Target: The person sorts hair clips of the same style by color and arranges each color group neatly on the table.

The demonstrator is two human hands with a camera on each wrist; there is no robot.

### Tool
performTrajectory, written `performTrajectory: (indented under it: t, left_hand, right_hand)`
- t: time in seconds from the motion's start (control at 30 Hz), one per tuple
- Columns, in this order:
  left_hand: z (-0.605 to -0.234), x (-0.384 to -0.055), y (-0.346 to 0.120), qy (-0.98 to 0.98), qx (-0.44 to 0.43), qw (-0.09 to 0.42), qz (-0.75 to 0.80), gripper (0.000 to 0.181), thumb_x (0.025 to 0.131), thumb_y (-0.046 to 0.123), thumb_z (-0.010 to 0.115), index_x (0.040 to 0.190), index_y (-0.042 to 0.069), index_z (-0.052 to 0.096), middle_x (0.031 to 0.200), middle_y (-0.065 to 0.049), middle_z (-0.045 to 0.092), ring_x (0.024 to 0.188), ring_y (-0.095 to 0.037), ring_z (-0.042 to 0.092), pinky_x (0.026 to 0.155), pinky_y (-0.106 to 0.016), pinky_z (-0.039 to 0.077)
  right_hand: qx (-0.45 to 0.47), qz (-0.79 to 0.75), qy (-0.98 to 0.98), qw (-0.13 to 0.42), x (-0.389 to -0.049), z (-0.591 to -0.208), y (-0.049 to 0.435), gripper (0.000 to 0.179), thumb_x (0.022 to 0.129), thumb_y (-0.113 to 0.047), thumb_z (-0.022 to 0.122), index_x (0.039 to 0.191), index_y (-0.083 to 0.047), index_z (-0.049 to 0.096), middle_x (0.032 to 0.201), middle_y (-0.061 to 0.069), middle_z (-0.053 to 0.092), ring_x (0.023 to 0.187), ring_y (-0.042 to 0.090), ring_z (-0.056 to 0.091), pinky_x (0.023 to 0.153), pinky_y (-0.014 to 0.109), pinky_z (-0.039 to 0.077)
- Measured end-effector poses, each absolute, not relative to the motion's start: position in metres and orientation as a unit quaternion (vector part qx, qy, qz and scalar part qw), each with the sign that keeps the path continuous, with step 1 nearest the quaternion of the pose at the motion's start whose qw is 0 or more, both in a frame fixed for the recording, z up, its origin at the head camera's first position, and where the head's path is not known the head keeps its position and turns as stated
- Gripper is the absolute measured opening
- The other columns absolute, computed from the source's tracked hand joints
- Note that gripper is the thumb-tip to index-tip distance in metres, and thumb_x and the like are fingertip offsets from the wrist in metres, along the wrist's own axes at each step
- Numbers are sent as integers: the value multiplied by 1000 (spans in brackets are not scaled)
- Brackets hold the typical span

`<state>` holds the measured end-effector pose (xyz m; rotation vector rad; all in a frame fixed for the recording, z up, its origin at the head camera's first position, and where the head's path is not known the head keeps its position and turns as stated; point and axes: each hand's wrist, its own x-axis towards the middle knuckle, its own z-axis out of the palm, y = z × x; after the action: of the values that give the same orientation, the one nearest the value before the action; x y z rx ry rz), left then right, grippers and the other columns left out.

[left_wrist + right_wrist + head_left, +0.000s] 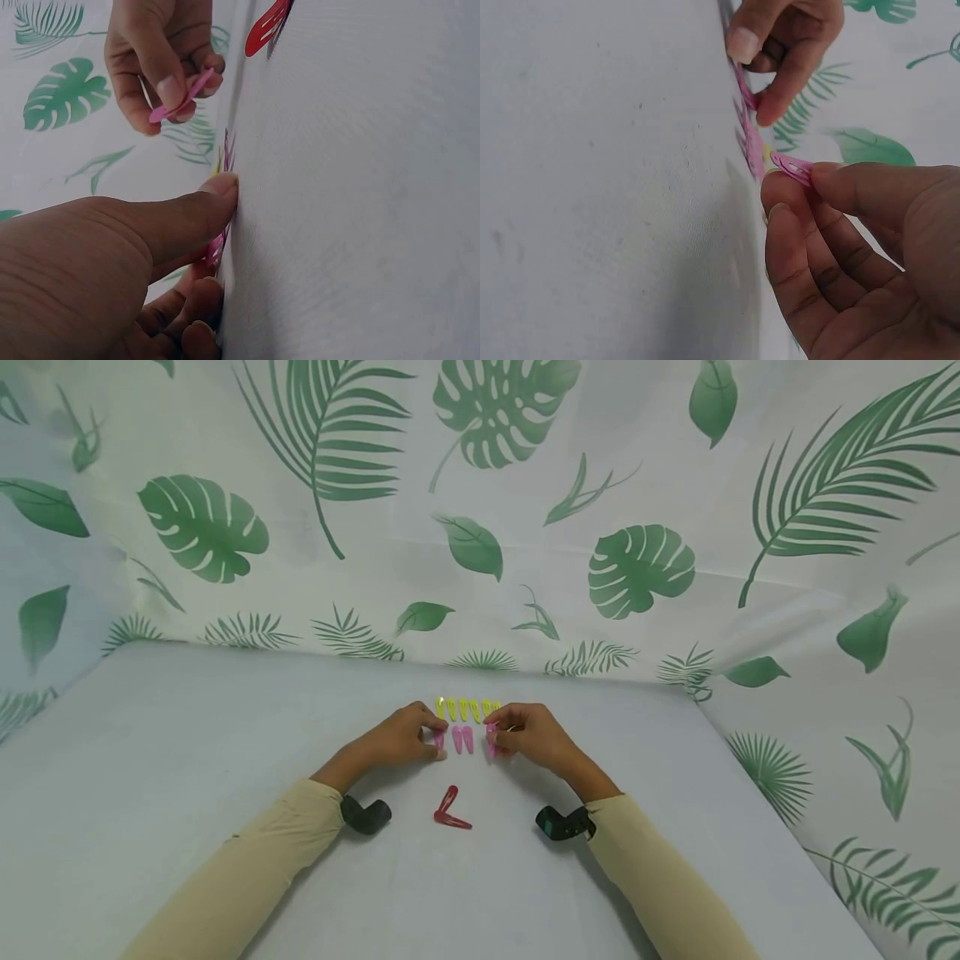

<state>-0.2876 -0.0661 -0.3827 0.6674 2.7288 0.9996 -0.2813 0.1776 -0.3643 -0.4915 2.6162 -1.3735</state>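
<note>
At the left end of a row on the table, my left hand (401,737) pinches a pink hair clip (439,740) between thumb and fingers, by its two ends. Two more pink hair clips (462,740) lie side by side just right of it. My right hand (536,737) holds another pink hair clip (791,166) between thumb and fingers; the left wrist view shows it raised off the table. Behind the pink ones runs a row of several yellow hair clips (462,708), the rightmost partly covered by my right hand.
Nearer to me, two red hair clips (447,798) lie in an angled V, touching or almost touching at one end. The white table (225,827) meets a leaf-printed cloth (525,552) at the back and sides. Black wrist devices (366,816) sit at both cuffs.
</note>
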Motion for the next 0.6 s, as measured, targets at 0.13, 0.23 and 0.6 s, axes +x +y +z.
performTrajectory:
  t: [0.13,0.23,0.6]
  left_hand:
    - [-382,-288,-66,912,222,82,334,47,85,21,77,128,5,65,113,-6,53,90,-19,50,80,-31,45]
    - [-381,-288,-66,912,225,80,333,47,85,21,77,127,5,65,113,-7,53,90,-19,50,80,-31,44]
    - [-380,-288,-67,910,225,83,337,46,85,20,77,126,4,65,112,-7,53,89,-19,50,80,-32,45]
  right_hand:
    - [-165,-449,875,69,-288,-367,176,17,89,-5,69,106,0,69,85,8,64,69,19,62,63,30,53]
    - [-168,-447,876,65,-291,-367,175,17,89,-4,69,105,1,69,84,8,64,69,19,62,63,31,53]
    - [-148,-418,895,53,-295,-371,166,14,88,-3,68,101,-3,70,86,7,65,70,18,59,63,28,52]
